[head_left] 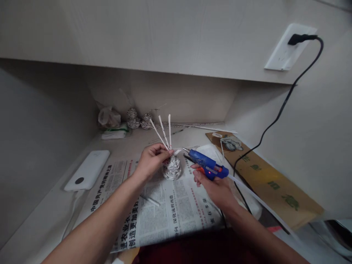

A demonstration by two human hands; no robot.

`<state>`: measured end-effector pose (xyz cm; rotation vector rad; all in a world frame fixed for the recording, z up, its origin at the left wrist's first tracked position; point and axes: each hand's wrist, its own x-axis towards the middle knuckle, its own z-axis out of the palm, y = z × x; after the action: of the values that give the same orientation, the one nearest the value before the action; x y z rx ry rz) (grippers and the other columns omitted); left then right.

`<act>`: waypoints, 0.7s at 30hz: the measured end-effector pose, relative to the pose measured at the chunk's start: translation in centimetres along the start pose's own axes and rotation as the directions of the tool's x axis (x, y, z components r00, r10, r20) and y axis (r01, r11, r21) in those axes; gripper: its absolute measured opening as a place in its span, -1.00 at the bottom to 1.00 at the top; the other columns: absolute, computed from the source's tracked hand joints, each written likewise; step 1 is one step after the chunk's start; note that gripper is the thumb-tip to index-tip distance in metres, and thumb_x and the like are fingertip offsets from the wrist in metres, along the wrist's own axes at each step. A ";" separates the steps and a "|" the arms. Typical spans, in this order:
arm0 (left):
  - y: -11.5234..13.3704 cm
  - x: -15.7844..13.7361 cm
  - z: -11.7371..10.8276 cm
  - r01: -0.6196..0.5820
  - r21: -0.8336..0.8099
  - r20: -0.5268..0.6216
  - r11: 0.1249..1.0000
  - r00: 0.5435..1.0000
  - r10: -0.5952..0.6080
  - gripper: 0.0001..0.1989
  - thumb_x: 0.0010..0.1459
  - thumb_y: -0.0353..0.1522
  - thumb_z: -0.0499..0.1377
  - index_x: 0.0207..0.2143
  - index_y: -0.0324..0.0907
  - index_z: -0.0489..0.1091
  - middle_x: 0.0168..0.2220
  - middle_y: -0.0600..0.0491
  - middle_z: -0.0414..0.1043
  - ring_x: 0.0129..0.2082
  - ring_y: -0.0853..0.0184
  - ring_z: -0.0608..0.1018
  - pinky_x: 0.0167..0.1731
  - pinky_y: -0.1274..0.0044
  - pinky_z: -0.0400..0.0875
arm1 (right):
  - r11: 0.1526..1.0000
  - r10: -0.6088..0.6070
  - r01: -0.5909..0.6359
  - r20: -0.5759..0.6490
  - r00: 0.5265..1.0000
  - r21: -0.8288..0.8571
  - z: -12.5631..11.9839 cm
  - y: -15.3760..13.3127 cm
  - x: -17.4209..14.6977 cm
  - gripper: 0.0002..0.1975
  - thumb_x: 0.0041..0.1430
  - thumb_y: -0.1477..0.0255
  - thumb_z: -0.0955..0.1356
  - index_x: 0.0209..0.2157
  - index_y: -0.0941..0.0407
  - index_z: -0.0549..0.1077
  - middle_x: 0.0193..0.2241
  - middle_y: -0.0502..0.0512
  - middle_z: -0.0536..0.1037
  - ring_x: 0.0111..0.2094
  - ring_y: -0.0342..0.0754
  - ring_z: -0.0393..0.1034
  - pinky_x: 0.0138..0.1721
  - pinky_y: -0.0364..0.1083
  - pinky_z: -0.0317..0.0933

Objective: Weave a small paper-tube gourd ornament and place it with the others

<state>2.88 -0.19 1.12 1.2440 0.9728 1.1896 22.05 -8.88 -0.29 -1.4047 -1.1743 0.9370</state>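
Observation:
My left hand (155, 156) is closed on the top of a small woven paper gourd (172, 168), where several white paper strips (164, 132) stick up past the fingers. The gourd rests upright on a spread newspaper (181, 209). In my right hand (213, 185) is a blue hot glue gun (206, 163) with a small red light lit on its side. Its metal nozzle points left, close to the gourd's top. A long pale glue stick (255, 200) runs out of the gun's back end.
Two more woven gourds (133, 119) and a plastic bag (109, 116) stand at the back left. A white power bank (88, 170) lies at left. On the right are a cardboard strip (264, 176) and the black cord (280, 113) from the wall socket (290, 47). A short paper strip (150, 200) lies on the newspaper.

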 end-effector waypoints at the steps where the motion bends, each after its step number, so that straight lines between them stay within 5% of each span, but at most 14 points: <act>1: -0.1 0.1 0.0 0.002 -0.016 -0.004 1.000 1.000 -0.002 -0.78 -0.13 -0.31 0.36 -0.48 -0.24 0.42 -0.58 0.13 0.41 -0.61 0.49 0.41 -0.56 0.62 0.31 | 1.000 0.002 -0.002 0.016 1.000 -0.023 -0.2 0.0 -0.1 -0.79 -0.01 0.25 0.44 -0.31 0.03 0.56 -0.57 0.00 0.49 -0.53 -0.06 0.35 -0.45 -0.03 0.24; 6: -0.2 0.3 -0.1 0.025 -0.087 0.003 0.996 1.000 -0.025 -0.76 -0.17 -0.30 0.38 -0.50 -0.24 0.42 -0.57 0.14 0.42 -0.59 0.49 0.41 -0.53 0.62 0.33 | 0.989 -0.085 0.094 0.078 0.993 -0.112 -1.0 0.6 0.0 -0.95 -0.03 0.35 0.46 -0.43 -0.01 0.57 -0.62 -0.03 0.45 -0.52 -0.03 0.32 -0.49 -0.05 0.17; 21: -0.3 0.4 -0.4 0.066 -0.114 0.071 0.991 0.996 -0.058 -0.76 -0.15 -0.32 0.38 -0.48 -0.24 0.41 -0.55 0.15 0.42 -0.59 0.52 0.41 -0.53 0.64 0.32 | 0.989 -0.133 0.138 0.098 0.986 -0.046 -0.7 2.2 1.2 -0.88 -0.03 0.43 0.45 -0.36 -0.02 0.59 -0.57 -0.02 0.50 -0.47 -0.03 0.35 -0.50 -0.08 0.16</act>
<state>2.58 0.28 0.86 1.1462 0.8746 1.1326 23.39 -7.87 -2.29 -1.3153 -1.3567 0.8897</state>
